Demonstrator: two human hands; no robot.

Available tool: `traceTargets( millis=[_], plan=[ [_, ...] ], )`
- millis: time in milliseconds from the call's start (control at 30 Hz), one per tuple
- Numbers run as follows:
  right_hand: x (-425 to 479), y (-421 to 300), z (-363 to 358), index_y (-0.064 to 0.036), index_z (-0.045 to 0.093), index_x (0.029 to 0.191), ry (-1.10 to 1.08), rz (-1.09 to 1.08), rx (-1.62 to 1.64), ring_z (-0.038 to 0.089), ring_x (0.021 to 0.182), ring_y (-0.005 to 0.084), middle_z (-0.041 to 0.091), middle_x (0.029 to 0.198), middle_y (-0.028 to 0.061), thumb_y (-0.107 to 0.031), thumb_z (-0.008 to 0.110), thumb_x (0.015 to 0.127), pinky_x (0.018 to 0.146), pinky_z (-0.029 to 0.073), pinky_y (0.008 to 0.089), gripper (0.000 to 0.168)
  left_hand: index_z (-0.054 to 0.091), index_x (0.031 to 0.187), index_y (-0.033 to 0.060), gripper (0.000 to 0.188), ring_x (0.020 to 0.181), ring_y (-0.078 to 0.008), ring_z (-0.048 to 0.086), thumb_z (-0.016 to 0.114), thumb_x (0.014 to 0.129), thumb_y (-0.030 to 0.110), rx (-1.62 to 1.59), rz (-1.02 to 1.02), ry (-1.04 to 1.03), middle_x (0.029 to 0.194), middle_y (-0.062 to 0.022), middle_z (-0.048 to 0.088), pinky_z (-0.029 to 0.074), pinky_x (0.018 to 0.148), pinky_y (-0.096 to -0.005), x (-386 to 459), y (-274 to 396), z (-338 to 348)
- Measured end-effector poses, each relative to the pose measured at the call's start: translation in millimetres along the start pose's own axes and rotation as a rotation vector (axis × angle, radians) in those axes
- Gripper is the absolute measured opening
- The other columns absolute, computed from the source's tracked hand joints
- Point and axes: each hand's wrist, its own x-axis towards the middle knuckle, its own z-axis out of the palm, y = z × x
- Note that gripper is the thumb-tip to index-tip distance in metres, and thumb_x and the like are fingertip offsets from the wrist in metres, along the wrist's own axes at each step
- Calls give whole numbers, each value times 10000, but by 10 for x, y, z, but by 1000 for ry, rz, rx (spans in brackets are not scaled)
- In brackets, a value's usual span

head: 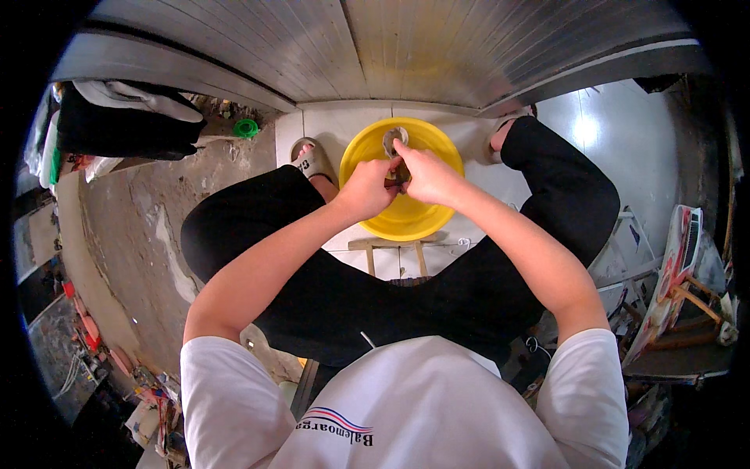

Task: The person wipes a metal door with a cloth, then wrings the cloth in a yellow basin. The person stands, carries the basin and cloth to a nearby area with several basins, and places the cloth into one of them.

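Observation:
Both hands meet over a round yellow plastic basin (pixel 404 225) on the floor between my feet. Between them is a small grey-brown object (pixel 403 172), partly covered by my fingers. A pale, rounded piece (pixel 391 138) shows at its far end; whether the two are joined is unclear, as is what they are. My left hand (pixel 368 189) grips the near part from the left. From the right, my right hand (pixel 432 177) holds it too, with the index finger stretched onto the pale piece. Shade and fingers hide the rest of the object.
A ribbed metal door or panel (pixel 375 53) rises just beyond the basin. Close on the near side stands a low wooden frame (pixel 391 243). Dark cloth (pixel 126 126) hangs at left, near a green plastic item (pixel 245 128). At right leans a printed board (pixel 671 281) beside clutter.

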Motion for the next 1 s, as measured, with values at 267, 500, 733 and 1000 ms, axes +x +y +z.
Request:
traceTargets(
  millis=[267,500,733,1000],
  plan=[
    [31,39,14,75,335,1402,-39,35,47,595,1027,397,612,1127,272,-57,524,773,891,474,422,670,513,1275,-20,542,974,-276,683,640,749,12,-127,-48,-98,1056,-187,681,534,841,-359,-10,53,-24],
    [18,-32,-61,34,289,1448,-112,137,143,624,977,328,621,1140,242,-121,464,840,858,488,380,651,510,1249,-23,552,947,-270,687,677,724,2,-189,-27,-92,1001,-169,688,538,841,-343,-70,88,10],
    [9,-29,-115,13,265,1472,-125,123,371,612,917,222,591,1156,187,-107,471,843,814,497,327,672,552,1217,-14,514,889,-243,693,767,762,91,-123,53,6,957,-160,691,548,824,-343,-75,97,15],
    [36,99,-66,-16,265,1484,-123,87,531,617,965,182,576,1177,133,-39,431,831,838,508,287,674,556,1238,-5,489,883,-268,693,738,795,96,-111,40,28,964,-173,686,552,803,-344,-49,91,-31]
  ],
)
